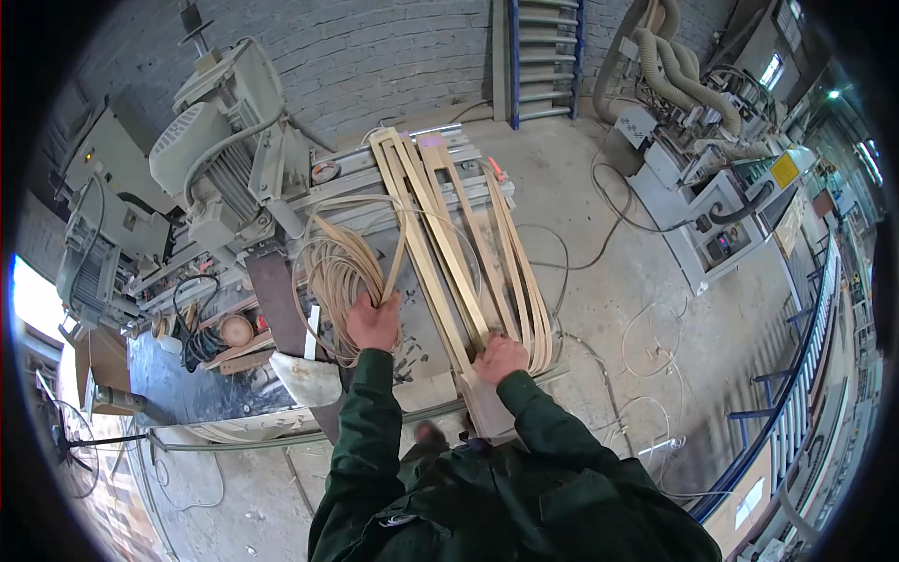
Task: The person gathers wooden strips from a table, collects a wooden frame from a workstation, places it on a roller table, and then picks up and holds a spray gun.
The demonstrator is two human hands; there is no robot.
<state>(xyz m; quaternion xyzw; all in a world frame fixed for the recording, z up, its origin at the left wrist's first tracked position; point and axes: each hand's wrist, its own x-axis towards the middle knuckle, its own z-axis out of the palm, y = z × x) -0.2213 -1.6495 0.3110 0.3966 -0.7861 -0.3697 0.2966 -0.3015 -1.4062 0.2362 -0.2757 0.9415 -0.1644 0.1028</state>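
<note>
My left hand [375, 323] is closed on the near part of a loose coil of tan edge banding [342, 272], whose loops spread over the bench. A loose length of the banding rises from that hand and arches over the wood. My right hand [501, 359] is curled around the near end of a pale wooden frame [423, 248] made of long narrow slats; its fingertips are partly hidden. To the right of the frame, close to this hand, lies a bundle of folded banding strips [526, 290].
At the left stands a grey machine with a motor [229, 155]. A cluttered dark bench top [183, 379] holds cables and wood offcuts. Another machine [712, 215] with hoses is at the right. Cables [609, 229] trail across the floor, and a blue roller rack [546, 61] leans on the wall.
</note>
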